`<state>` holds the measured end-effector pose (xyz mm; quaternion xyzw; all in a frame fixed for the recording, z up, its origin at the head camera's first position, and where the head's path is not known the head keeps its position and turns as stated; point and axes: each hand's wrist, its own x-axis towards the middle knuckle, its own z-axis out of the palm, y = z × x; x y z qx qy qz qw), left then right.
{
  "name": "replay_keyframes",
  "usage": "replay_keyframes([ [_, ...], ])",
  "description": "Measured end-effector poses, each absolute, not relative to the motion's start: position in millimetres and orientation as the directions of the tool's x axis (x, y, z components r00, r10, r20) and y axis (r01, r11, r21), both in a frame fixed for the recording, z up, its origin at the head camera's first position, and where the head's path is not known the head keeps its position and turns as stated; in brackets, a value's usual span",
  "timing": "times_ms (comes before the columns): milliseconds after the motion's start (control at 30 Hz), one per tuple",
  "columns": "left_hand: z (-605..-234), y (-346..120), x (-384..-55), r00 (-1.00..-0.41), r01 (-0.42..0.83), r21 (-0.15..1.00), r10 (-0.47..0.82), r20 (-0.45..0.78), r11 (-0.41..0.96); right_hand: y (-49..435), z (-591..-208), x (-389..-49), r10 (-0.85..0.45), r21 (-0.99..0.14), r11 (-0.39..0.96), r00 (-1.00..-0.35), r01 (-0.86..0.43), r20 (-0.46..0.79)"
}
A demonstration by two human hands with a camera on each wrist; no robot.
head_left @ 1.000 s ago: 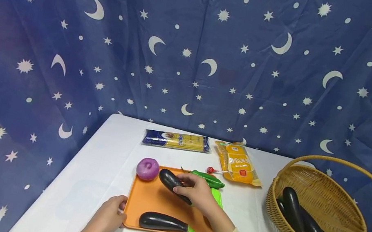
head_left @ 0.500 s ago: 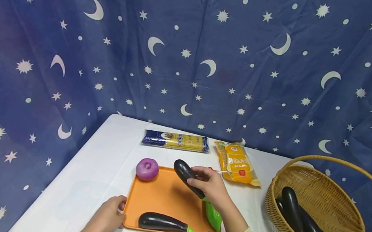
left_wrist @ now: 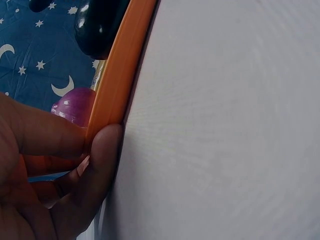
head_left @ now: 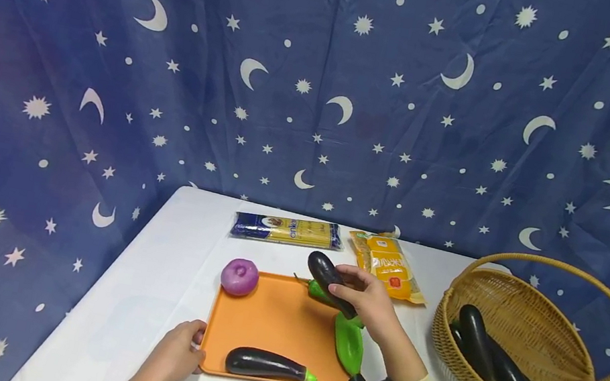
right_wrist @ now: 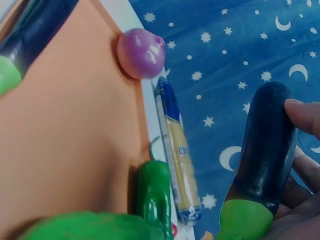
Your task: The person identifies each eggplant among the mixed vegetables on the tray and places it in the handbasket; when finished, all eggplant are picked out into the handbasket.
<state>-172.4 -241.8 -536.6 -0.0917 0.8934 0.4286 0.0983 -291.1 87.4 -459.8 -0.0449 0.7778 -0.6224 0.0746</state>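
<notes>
My right hand [head_left: 373, 305] holds a dark eggplant [head_left: 324, 272] with a green stem end, raised above the right back part of an orange tray [head_left: 281, 323]. In the right wrist view, the thumb and fingers wrap round this eggplant [right_wrist: 265, 150]. At the tray's left edge, my left hand [head_left: 172, 354] pinches the rim between thumb and fingers, as the left wrist view shows. Another eggplant [head_left: 265, 364] lies along the tray's front. A purple onion [head_left: 239, 276] sits at the back left corner. Green peppers [right_wrist: 154, 187] and a plump green vegetable [head_left: 348, 344] lie on the right side.
A wicker basket [head_left: 580, 334] with an arched handle stands at the right, with several eggplants [head_left: 477, 343] inside. Behind the tray lie a spaghetti packet [head_left: 288, 230] and a yellow food bag [head_left: 389, 268]. A star-patterned curtain [head_left: 288, 147] hangs behind the white table [head_left: 141, 284].
My right hand has lifted the eggplant from low over the tray's middle and carried it right and back. The left hand stays at the tray's edge.
</notes>
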Motion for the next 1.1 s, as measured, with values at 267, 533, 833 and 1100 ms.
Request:
replay_keyframes([
  [267, -537, -242, -172, -0.966, -0.241, 0.748, -0.078, -0.247, 0.618, 107, -453, -290, -0.151, -0.981, 0.196, -0.988, 0.003, -0.033],
  [533, -537, -242, -173, -0.967, -0.238, 0.746, -0.079, -0.242, 0.623, 128, -445, -292, -0.112, -0.982, 0.190, -0.993, 0.008, -0.030],
  [833, -537, -241, -172, -0.968, -0.235, 0.745, -0.077, -0.241, 0.625, 148, -432, -287, -0.066, -0.970, 0.244, -0.998, -0.008, -0.009],
  [1100, -538, -241, -172, -0.968, -0.235, 0.745, -0.078, -0.240, 0.625, 166, -426, -285, -0.001, -0.966, 0.257, -1.000, 0.021, -0.022],
])
